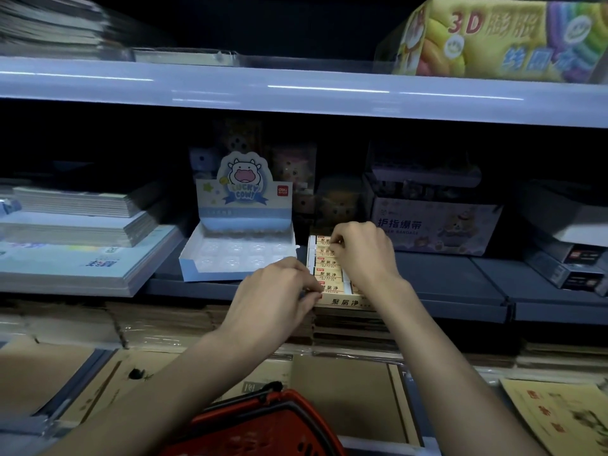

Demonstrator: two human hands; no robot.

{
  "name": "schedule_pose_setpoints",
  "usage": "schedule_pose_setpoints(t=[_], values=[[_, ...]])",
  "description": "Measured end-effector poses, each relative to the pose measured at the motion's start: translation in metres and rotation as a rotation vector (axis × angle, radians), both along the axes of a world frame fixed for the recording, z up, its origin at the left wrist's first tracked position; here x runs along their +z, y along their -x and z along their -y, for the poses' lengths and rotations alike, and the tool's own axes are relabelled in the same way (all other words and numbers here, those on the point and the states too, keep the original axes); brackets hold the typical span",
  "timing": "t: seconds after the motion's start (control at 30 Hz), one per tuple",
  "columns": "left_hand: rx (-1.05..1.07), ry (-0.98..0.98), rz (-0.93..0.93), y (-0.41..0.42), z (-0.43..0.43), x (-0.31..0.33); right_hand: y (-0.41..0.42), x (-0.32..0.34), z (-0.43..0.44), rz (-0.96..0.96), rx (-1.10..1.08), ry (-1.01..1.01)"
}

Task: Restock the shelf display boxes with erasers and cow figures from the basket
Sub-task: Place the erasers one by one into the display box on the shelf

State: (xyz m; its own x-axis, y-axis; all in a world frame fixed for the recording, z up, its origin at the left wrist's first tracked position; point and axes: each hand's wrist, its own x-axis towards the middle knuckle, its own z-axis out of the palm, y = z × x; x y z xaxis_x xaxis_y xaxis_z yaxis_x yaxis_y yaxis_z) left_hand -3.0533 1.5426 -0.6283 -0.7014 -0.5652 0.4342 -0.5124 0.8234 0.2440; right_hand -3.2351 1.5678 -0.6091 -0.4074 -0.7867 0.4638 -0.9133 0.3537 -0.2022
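On the grey shelf [460, 284], a cream cardboard eraser box [343, 302] stands just right of a white-and-blue Lucky Cow display box [210, 274], which holds a clear plastic tray of round wells. Paper-sleeved erasers [329, 273] lie in rows inside the cream box. The right hand [360, 251] reaches to the back row, its grip pinched on the rearmost eraser [324, 240]. The left hand [279, 292] has its grip clamped on the box's front left corner. A red plastic basket [263, 422] sits below the hands.
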Motion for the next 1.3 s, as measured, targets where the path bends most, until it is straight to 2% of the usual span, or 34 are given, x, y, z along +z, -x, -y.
schedule_pose_setpoints(t=[0.23, 0.33, 0.4, 0.53, 0.6, 0.67, 0.73, 0.83, 1.03, 1.1, 1.2, 1.3], values=[[-0.013, 0.002, 0.035, 0.0, 0.0, 0.006, 0.004, -0.001, -0.001, 0.13, 0.013, 0.033], [-0.017, -0.065, 0.008, -0.003, -0.002, 0.007, 0.004, -0.002, -0.007, 0.143, 0.028, 0.042], [-0.011, -0.296, -0.206, -0.006, -0.007, 0.012, 0.002, -0.001, -0.014, 0.188, 0.039, 0.111], [-0.004, -1.243, -0.82, -0.003, -0.011, 0.038, -0.016, 0.012, -0.039, 0.492, 0.176, 0.368], [-0.037, -1.598, -1.043, 0.001, -0.012, 0.048, -0.034, 0.021, -0.058, 0.645, 0.342, 0.434], [-0.042, -1.776, -1.135, 0.006, -0.013, 0.056, -0.048, 0.024, -0.074, 0.673, 0.503, 0.38], [-0.009, -1.843, -1.144, 0.01, -0.016, 0.061, -0.053, 0.018, -0.081, 0.532, 0.528, 0.254], [0.029, -1.829, -1.049, 0.016, -0.02, 0.064, -0.047, 0.011, -0.083, 0.296, 0.448, 0.15], [-0.069, -1.81, -0.907, 0.027, -0.024, 0.065, -0.042, 0.012, -0.092, 0.337, 0.451, 0.185], [-0.092, -1.713, -0.89, 0.034, -0.022, 0.058, -0.037, 0.013, -0.094, 0.389, 0.394, 0.194], [-0.034, -1.283, -0.793, 0.039, -0.02, 0.046, -0.02, 0.016, -0.094, 0.532, 0.324, 0.243], [-0.028, -0.577, -0.47, 0.031, -0.016, 0.025, 0.001, 0.02, -0.093, 0.676, 0.323, 0.297]])
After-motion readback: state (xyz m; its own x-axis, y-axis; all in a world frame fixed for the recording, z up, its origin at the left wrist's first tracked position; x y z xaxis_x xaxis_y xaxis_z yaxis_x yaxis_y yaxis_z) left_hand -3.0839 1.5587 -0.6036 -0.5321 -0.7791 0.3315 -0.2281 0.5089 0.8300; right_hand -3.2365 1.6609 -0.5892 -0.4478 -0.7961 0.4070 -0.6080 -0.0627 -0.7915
